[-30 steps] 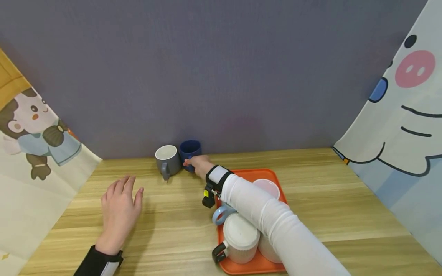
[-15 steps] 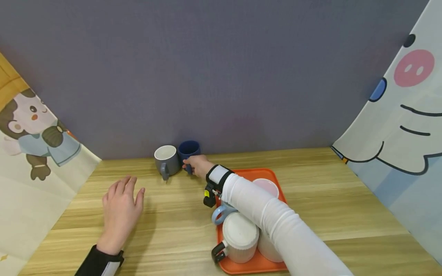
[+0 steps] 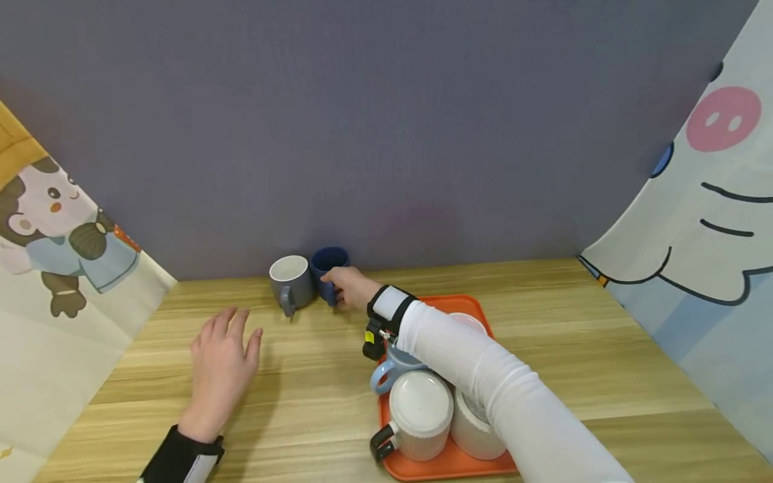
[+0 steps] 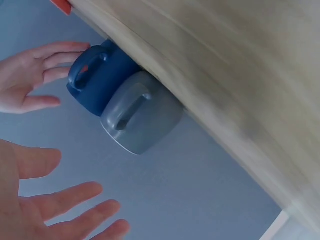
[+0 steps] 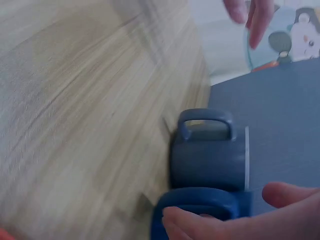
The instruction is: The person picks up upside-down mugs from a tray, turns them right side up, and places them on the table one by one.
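A dark blue mug [image 3: 323,285] stands upright against the back panel, touching or nearly touching a grey mug [image 3: 296,288] with a white inside. Both handles face forward. My right hand [image 3: 356,288] is at the blue mug, its fingertips [image 4: 80,47] right by the handle. In the left wrist view its fingers are fairly straight and the thumb stands well apart from them. My left hand [image 3: 223,369] hovers over the left of the table, fingers spread and relaxed, holding nothing.
An orange tray [image 3: 447,303] carries a light blue mug [image 3: 401,362], an upturned white mug [image 3: 421,406] with a black handle, another whitish mug [image 3: 474,429] and a pink round thing [image 3: 468,320]. My right sleeve partly covers them. A grey panel [image 3: 386,134] closes the back.
My right hand has loosened from the blue mug's handle and drawn slightly to the right. The left hand has drifted a little rightward. Both mugs at the back stay in place.
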